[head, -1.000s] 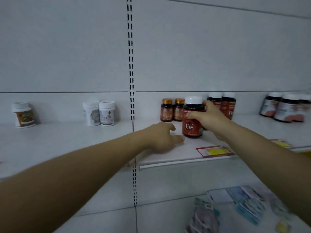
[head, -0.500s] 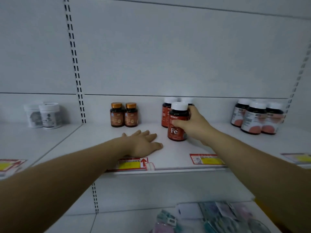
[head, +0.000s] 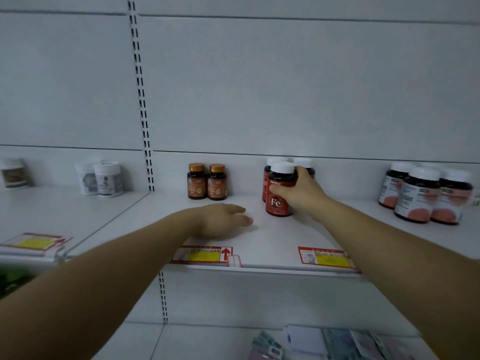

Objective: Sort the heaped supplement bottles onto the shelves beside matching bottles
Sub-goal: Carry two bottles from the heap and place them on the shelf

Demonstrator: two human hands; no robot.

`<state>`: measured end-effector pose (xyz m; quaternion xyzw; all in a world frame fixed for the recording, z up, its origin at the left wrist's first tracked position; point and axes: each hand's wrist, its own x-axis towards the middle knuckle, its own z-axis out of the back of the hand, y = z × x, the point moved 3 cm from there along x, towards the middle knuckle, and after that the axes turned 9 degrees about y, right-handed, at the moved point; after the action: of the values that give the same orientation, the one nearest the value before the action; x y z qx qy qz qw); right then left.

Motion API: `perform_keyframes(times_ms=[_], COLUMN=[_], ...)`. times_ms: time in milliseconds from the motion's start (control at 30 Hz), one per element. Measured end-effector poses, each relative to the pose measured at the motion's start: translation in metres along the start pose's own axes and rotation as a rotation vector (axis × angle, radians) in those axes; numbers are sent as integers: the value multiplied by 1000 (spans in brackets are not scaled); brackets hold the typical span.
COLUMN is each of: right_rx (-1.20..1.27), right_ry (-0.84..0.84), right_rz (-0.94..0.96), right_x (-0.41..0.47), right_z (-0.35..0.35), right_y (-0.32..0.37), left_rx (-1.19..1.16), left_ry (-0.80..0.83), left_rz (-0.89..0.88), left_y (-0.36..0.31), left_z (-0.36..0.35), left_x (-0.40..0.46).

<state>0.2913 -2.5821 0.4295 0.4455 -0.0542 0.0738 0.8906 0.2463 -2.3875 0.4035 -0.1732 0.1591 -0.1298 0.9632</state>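
A dark bottle with a red "Fe" label and white cap [head: 279, 201] stands upright on the white shelf [head: 267, 242]. My right hand [head: 302, 194] grips it from the right, thumb across the label. Right behind it stand two matching white-capped red bottles [head: 303, 164], partly hidden. My left hand [head: 224, 220] rests flat on the shelf to the left of the bottle, fingers straight, holding nothing.
Two gold-capped brown bottles [head: 207, 181] stand at the back left of the same shelf. Three dark bottles with pink labels [head: 426, 194] stand at the right. White jars [head: 102, 178] sit on the left shelf bay. Price tags [head: 323, 258] line the front edge. Flat packets [head: 337, 344] lie on the lower shelf.
My right hand has slid the Fe bottle back toward the matching pair. My left hand stays flat on the shelf. The view has shifted slightly.
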Motion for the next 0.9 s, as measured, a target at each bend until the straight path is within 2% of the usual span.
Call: perform_keyframes(times_ms=[133, 200, 300, 500, 733, 900], right_rx=[-243, -306, -381, -400, -370, -419], right_ry=[-122, -67, 112, 370, 667, 871], right_rz=[120, 188, 233, 423, 689, 827], right_x=[-16, -27, -39, -84, -181, -242], right_z=[13, 1, -51, -227, -452, -600], right_y=[44, 78, 131, 260, 417, 489], left_rx=[-30, -8, -4, 4, -97, -180], left_ry=[-120, -153, -206, -335, -352, -380], left_rz=[18, 36, 71, 218, 535, 700], left_y=[22, 43, 81, 200, 367, 478], left_z=[13, 18, 25, 29, 9, -12], left_x=[-37, -65, -114, -252, -439, -528])
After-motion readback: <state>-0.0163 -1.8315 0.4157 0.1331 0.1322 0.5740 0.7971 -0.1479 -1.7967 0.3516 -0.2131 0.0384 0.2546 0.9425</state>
